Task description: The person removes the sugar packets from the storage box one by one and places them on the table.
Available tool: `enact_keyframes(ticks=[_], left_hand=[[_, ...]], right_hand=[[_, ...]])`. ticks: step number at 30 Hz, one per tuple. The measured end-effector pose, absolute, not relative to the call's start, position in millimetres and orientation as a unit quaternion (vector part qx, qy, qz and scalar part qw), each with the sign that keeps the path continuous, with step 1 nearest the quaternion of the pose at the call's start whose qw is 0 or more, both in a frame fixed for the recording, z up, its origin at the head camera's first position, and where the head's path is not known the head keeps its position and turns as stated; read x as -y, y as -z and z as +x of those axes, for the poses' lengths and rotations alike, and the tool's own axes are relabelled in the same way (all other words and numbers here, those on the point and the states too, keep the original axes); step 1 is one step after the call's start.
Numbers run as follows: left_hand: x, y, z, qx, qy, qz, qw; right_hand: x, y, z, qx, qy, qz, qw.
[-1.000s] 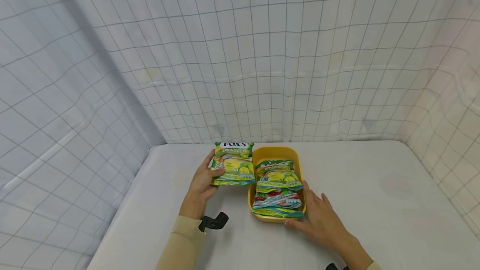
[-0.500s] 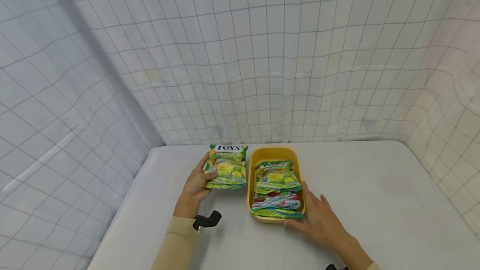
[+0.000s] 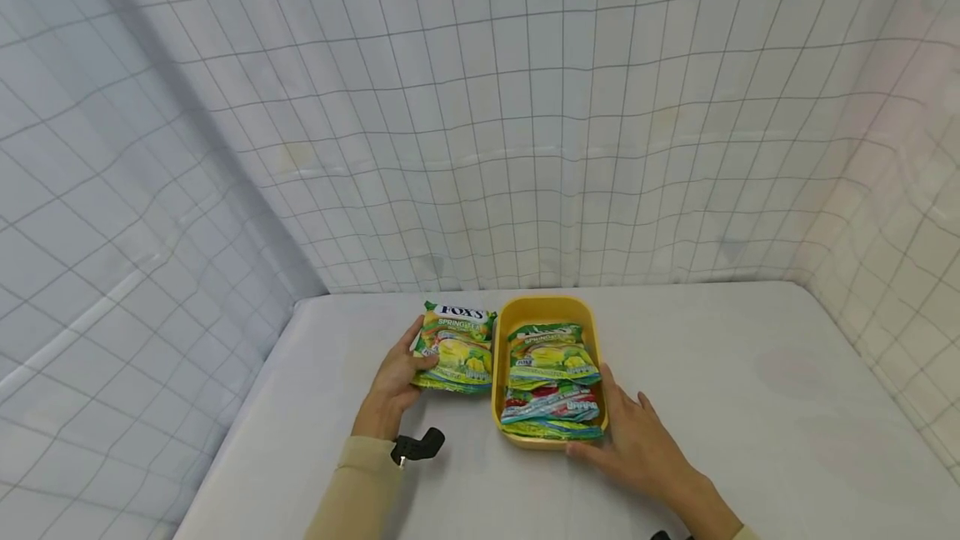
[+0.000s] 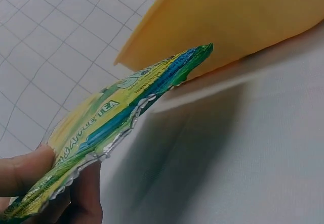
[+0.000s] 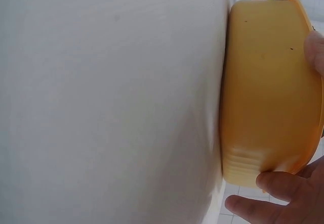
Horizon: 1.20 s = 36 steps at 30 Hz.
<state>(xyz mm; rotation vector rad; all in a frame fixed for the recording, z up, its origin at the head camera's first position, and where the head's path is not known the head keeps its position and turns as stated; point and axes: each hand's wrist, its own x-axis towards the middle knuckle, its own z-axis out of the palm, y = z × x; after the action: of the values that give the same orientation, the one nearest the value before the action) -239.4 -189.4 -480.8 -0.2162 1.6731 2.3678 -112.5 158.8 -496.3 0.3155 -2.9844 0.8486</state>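
From the head view we see our left hand (image 3: 395, 382) pinching a green candy packet (image 3: 455, 347) by its left edge, thumb on top, just at 9 o'clock of the yellow tray (image 3: 501, 373) on the white tabletop (image 3: 750, 407). Our right hand (image 3: 637, 444) rests at the tray's 5 o'clock corner, fingers (image 3: 606, 382) lightly bent against its wall; more packets (image 3: 551, 377) lie stacked inside. From the left wrist view we see thumb and fingers (image 4: 25, 171) grasping the packet (image 4: 116, 133), raised above the tabletop (image 4: 243, 158), its far tip near the tray wall (image 4: 243, 16). From the right wrist view our fingers (image 5: 283, 186) touch the tray (image 5: 268, 87) at its corner.
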Motion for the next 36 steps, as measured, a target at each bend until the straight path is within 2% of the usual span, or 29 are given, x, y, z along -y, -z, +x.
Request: enact_keyframes(ticks=[14,36], left_hand=[[185,497,-236,-0.599,-0.790,-0.080,0.103],[175,491,-233,-0.741,-0.664,-0.087,0.053]], right_hand=[[-159,497,-111,0.958,-0.268,0.099,0.003],[-158,494,-111,0.957,-0.274,0.089,-0.007]])
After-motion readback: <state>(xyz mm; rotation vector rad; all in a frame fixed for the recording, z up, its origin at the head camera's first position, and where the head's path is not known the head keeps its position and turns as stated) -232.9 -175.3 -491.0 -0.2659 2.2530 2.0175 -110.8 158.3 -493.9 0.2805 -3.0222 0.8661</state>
